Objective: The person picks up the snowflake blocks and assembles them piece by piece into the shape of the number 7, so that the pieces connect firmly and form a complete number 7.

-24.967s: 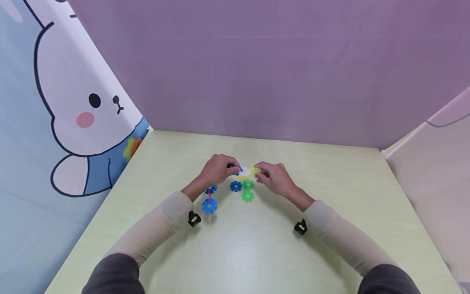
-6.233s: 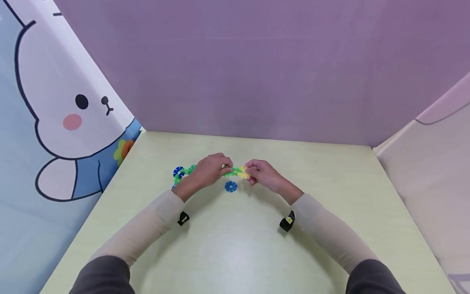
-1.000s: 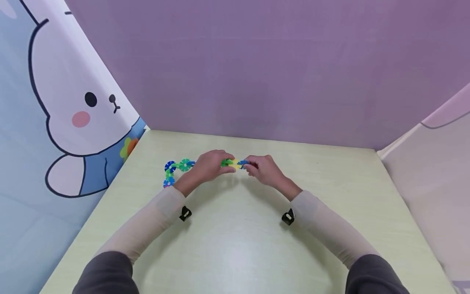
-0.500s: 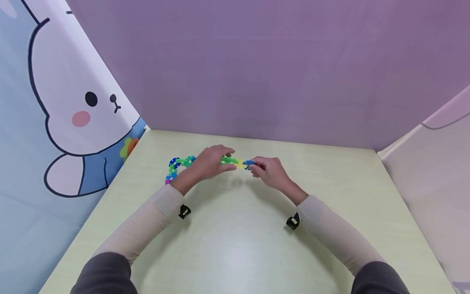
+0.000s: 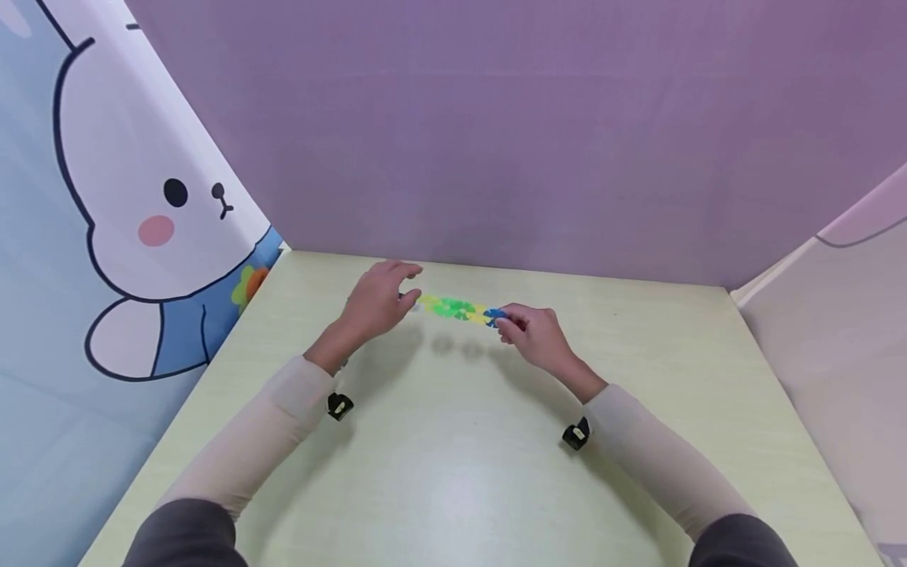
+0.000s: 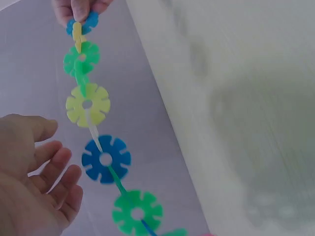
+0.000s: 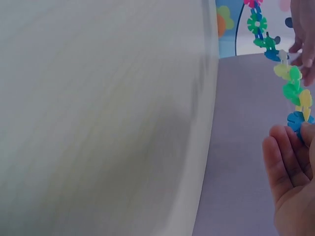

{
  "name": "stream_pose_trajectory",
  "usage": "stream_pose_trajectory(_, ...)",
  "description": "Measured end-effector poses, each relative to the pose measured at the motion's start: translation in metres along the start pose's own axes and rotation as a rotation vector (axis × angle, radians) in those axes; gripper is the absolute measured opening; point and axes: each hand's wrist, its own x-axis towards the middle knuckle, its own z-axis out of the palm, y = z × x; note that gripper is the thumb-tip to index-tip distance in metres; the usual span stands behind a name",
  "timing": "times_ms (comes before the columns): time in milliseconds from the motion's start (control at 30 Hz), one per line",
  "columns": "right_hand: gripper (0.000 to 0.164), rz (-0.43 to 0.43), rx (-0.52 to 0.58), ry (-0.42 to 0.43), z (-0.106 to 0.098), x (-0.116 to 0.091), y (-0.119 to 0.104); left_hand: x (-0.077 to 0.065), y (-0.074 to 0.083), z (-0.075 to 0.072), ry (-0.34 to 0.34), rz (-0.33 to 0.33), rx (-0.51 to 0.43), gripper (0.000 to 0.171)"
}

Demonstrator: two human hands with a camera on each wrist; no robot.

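A chain of slotted plastic snowflake discs point(image 5: 453, 307), in green, yellow, white and blue, hangs above the table. My right hand point(image 5: 538, 335) pinches the blue disc point(image 7: 297, 120) at its right end between thumb and fingers. Beside the chain's left part is my left hand point(image 5: 372, 303), its fingers loosely bent and spread from the thumb. In the left wrist view, this hand point(image 6: 39, 177) stands apart from the blue disc point(image 6: 106, 159) and green disc point(image 6: 137, 213). The left hand hides the chain's left part in the head view; the right wrist view shows a pink disc point(image 7: 253, 3) up there.
The pale table point(image 5: 453, 457) stretches in front of both arms. A purple backdrop point(image 5: 496, 157) rises behind it, and a rabbit-print cloth point(image 5: 163, 197) stands at the left. Black wrist cameras point(image 5: 340, 406) are strapped under both wrists.
My left hand has moved left and away from the middle of the chain. The right hand has shifted right with the blue end disc, which lay loose on the table 6.2 s ago.
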Motion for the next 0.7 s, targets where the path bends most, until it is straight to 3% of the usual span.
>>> stream_pose_trajectory(167, 0.011, 0.02, 0.003, 0.052, -0.003, -0.005, 0.001, -0.005, -0.012, -0.004, -0.007, -0.091, -0.006, 0.039)
stream_pose_trajectory(367, 0.013, 0.02, 0.006, 0.128, -0.008, -0.013, 0.003, -0.011, -0.027, -0.01, -0.036, -0.289, 0.026, 0.042)
stream_pose_trajectory(500, 0.012, 0.022, 0.015, 0.163, -0.013, -0.018, 0.005, -0.012, -0.04, -0.008, -0.098, -0.404, 0.025, 0.046)
stream_pose_trajectory(700, 0.012, 0.041, 0.003, 0.184, -0.02, -0.025, 0.008, -0.006, -0.047, 0.004, -0.157, -0.422, -0.049, 0.05)
